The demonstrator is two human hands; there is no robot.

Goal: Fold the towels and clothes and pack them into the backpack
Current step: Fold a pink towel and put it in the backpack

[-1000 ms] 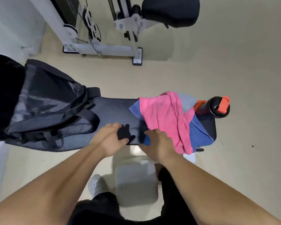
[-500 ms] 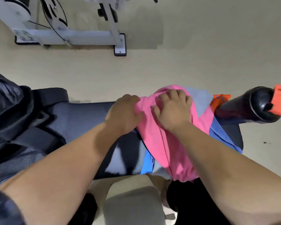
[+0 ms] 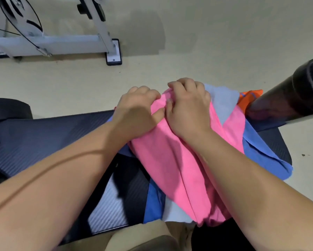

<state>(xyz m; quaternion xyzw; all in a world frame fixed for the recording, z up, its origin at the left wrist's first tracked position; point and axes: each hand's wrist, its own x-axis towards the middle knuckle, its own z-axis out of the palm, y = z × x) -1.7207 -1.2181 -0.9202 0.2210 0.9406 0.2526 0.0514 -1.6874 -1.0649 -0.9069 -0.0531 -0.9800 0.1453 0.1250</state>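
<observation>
A pink cloth [image 3: 172,171] lies on top of a pile on the dark padded bench [image 3: 49,140]. Under it show a blue cloth [image 3: 260,156], a light grey-blue towel [image 3: 222,100] and a bit of orange fabric [image 3: 249,96]. My left hand [image 3: 135,113] grips the far left edge of the pink cloth with curled fingers. Right beside it, my right hand [image 3: 188,107] grips the far edge of the same cloth. The black backpack [image 3: 7,109] shows only at the left edge of the view.
A black bottle [image 3: 293,91] lies on the right end of the bench, touching the orange fabric. A white metal machine frame [image 3: 52,44] stands on the beige floor beyond the bench. My dark-clothed legs are below the bench edge.
Both hands went from the bench's near edge up to the far edge of the pink cloth and closed on it. The camera has tilted closer and to the right; the backpack slid nearly out of view.
</observation>
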